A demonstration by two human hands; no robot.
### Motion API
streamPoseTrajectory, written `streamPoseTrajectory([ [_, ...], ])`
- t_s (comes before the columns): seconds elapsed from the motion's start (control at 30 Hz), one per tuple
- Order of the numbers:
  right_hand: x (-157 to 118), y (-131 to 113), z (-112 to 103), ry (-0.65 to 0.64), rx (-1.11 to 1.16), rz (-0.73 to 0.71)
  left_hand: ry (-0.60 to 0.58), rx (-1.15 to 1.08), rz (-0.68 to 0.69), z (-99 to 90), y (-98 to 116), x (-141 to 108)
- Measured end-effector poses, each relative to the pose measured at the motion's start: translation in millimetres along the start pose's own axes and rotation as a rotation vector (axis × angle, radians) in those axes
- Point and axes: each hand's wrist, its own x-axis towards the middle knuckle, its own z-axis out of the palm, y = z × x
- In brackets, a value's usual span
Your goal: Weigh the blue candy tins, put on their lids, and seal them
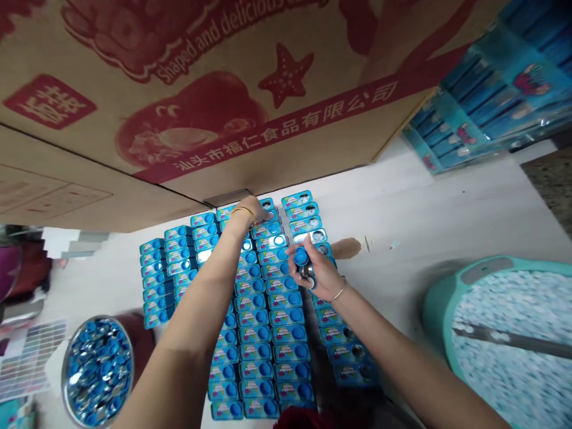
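Note:
My right hand (316, 271) is closed around several small round caps, with a blue cap (301, 257) facing up near the fingertips and silvery ones below it. It hovers over the right-hand column of small blue rectangular tins (304, 211), whose round spots look dark or pale. My left hand (254, 210) reaches to the far end of the middle columns, beside the cardboard box. Its fingers bend down together onto a tin at a shiny round spot; what they pinch is too small to make out. Nearer me, tins (288, 316) in these columns show blue round caps.
A large printed cardboard box (268, 119) walls off the far side. At lower left stands a metal bowl (67, 375) full of blue and silvery caps. A teal tub (451, 298) of pale blue-white pieces is on the right. Wrapped blue packs (473, 113) lie at upper right.

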Motion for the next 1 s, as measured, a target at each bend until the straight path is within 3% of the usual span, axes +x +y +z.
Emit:
streamPoseTrajectory([
  [0.1, 2, 0, 3, -0.004, -0.009, 0.04, -0.013, 0.118, -0.018, -3.7, 2, -3],
  [0.23, 1, 0, 7, 0.017, -0.024, 0.086, 0.226, 0.022, 0.024, 8.3, 2, -33],
  [0.3, 1, 1, 7, 0.041, -0.037, 0.104, 0.254, -0.199, 0.256, 22.2, -2, -56],
  [0.4, 3, 2, 7, 0.07, -0.073, 0.117, 0.031, -0.559, 0.676, 44.4, -10, -87],
  [0.47, 5, 3, 8, 0.064, -0.086, 0.112, -0.027, -0.666, 0.747, 54.6, -13, -100],
  [0.57, 7, 1, 12, 0.022, -0.054, 0.085, -0.016, -0.804, 0.666, 59.7, -14, -106],
  [0.7, 10, -8, 16, 0.003, -0.024, 0.012, -0.094, -1.004, 0.592, 54.6, -12, -93],
  [0.8, 14, -13, 15, 0.018, -0.019, -0.013, 0.106, -1.049, 0.438, 46.2, -13, -71],
  [0.9, 16, -14, 13, 0.039, -0.055, -0.032, 0.403, -0.785, 0.22, 31.5, -13, -42],
  [0.97, 16, -14, 12, 0.053, -0.088, -0.044, 0.471, -0.496, 0.119, 18.3, -11, -25],
  [1.0, 16, -13, 12, 0.064, -0.098, -0.046, 0.449, -0.363, 0.08, 11.3, -9, -17],
])
